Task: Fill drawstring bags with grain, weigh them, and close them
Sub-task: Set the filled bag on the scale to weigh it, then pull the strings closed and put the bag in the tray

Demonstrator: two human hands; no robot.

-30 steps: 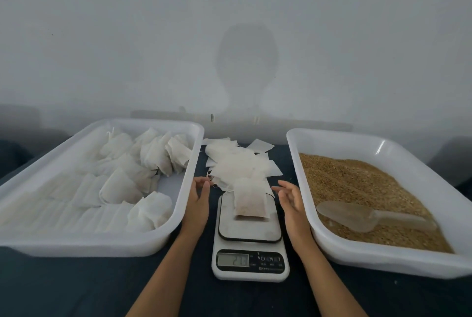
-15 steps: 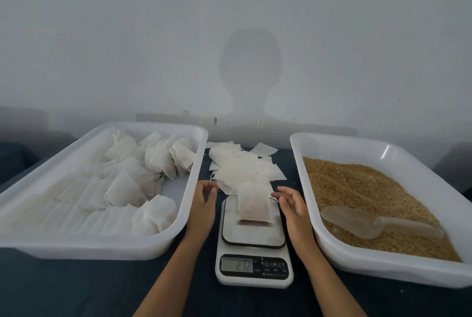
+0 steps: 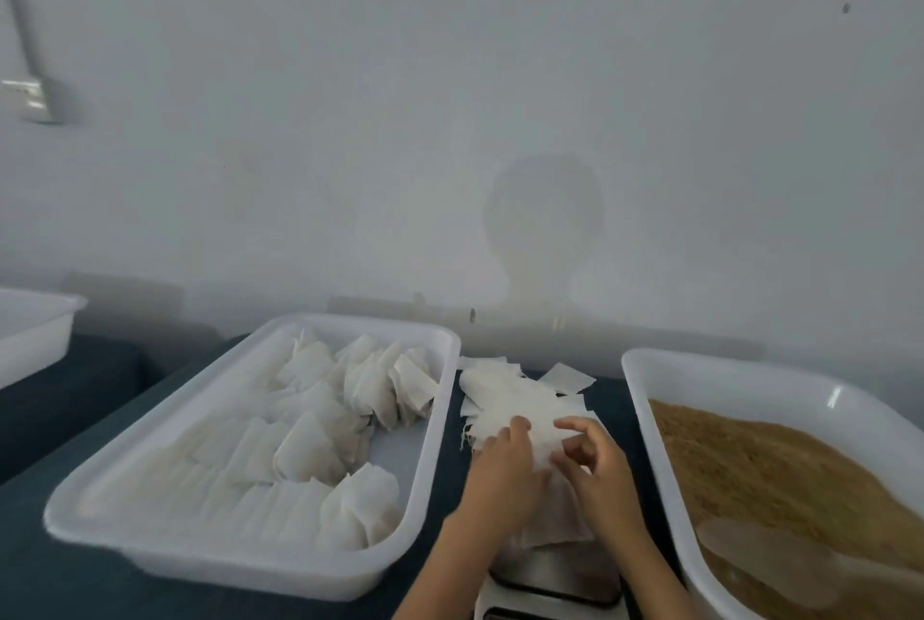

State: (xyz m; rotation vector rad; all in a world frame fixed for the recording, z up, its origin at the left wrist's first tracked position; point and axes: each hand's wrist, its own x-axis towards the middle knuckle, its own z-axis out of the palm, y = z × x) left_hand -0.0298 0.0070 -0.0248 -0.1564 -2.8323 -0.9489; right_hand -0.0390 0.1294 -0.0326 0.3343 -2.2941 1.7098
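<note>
Head view: both hands — left hand (image 3: 502, 462), right hand (image 3: 597, 462) — pinch the filled bag (image 3: 542, 442) over the scale (image 3: 555, 569); a tilted mouth could spill grain.

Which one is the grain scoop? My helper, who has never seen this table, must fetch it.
Find the white tray of brown grain at the table's right side. In its near corner lies the scoop, translucent and pale, resting on the grain. It is the only tool there; everything else white nearby is cloth bags.

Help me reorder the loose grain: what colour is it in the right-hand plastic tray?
Golden brown grain, seen in the head view.
</note>
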